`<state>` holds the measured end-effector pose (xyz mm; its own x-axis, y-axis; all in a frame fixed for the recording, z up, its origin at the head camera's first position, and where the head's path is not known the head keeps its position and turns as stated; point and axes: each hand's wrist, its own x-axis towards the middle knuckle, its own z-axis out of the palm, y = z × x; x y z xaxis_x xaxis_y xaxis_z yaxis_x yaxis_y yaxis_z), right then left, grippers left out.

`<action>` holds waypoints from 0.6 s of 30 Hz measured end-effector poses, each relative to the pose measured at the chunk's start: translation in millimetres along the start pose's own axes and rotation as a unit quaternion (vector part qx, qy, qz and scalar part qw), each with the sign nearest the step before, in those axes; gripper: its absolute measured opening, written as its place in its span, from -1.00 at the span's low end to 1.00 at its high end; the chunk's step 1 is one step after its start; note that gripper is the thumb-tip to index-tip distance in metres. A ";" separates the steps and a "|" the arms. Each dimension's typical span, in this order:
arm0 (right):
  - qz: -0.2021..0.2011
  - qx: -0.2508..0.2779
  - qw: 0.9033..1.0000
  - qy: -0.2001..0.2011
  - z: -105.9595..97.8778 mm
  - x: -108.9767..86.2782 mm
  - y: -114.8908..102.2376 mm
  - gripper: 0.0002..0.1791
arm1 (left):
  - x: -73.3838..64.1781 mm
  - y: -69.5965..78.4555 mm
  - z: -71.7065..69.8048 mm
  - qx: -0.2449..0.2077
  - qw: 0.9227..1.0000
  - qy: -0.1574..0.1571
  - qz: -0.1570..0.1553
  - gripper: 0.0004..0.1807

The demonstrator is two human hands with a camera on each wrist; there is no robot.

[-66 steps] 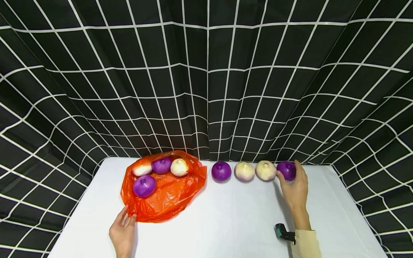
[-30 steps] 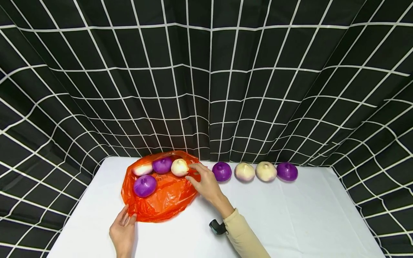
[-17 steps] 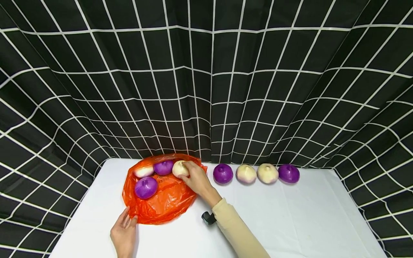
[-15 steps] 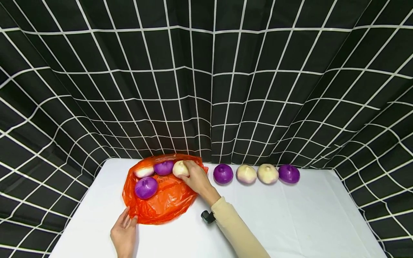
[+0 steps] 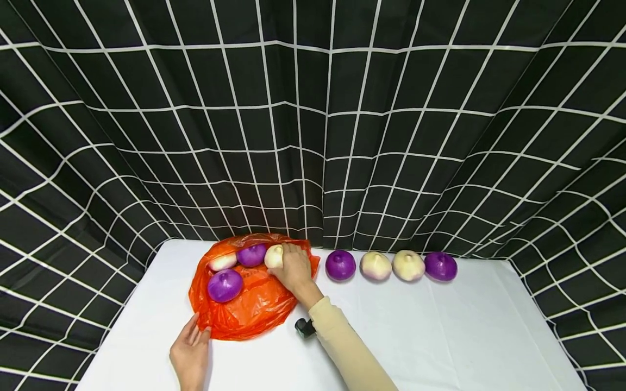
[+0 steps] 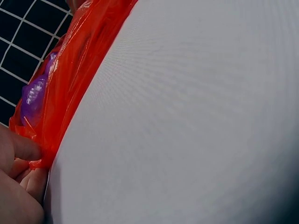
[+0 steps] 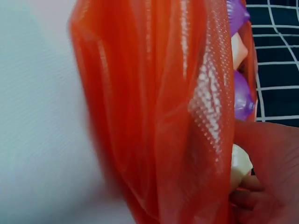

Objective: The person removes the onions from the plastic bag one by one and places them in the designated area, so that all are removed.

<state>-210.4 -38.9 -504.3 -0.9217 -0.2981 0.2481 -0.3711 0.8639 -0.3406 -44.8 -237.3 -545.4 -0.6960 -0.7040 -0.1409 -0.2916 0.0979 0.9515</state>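
Observation:
An orange-red plastic bag (image 5: 249, 317) lies open at the left of the table. Inside it are two purple onions, one nearer (image 5: 225, 285) and one farther back, and two white onions. My left hand (image 5: 189, 353) pinches the bag's near left rim; the left wrist view shows the film (image 6: 79, 79) between thumb and fingers. At the bag's right side my right hand (image 5: 295, 269) grips the right-hand white onion (image 5: 274, 256), partly hiding it. In the right wrist view, bag film covers much of that white onion (image 7: 240, 163).
Right of the bag, a row of onions stands along the back: purple (image 5: 340, 265), white (image 5: 375, 266), white (image 5: 408, 265) and purple (image 5: 440, 266). Behind the white table (image 5: 415, 336) hangs a black cloth (image 5: 391, 136) with white grid lines.
My right hand has left the purple onion at the row's right end, moved left to the bag and taken hold of the white onion there. The left hand has kept its pinch on the rim.

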 end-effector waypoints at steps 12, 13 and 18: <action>-0.097 -0.028 0.994 -0.044 -10.6 -17.7 -6.1 -0.17 | 0.4 0.3 0.4 -0.004 1.000 -0.001 0.008 -0.45; -0.096 -0.017 0.994 -0.045 -10.9 -18.6 -6.1 -0.17 | 0.3 0.4 0.5 -0.005 1.000 -0.002 0.007 -0.45; -0.085 0.023 0.995 -0.050 -12.8 -21.4 -4.8 -0.17 | -0.8 1.4 0.0 -0.001 1.000 0.000 0.010 -0.46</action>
<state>-187.4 -31.5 -496.3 -0.8507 -0.4794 0.2156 -0.5256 0.7784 -0.3433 -44.7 -236.5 -543.9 -0.7021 -0.7014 -0.1229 -0.2770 0.1101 0.9545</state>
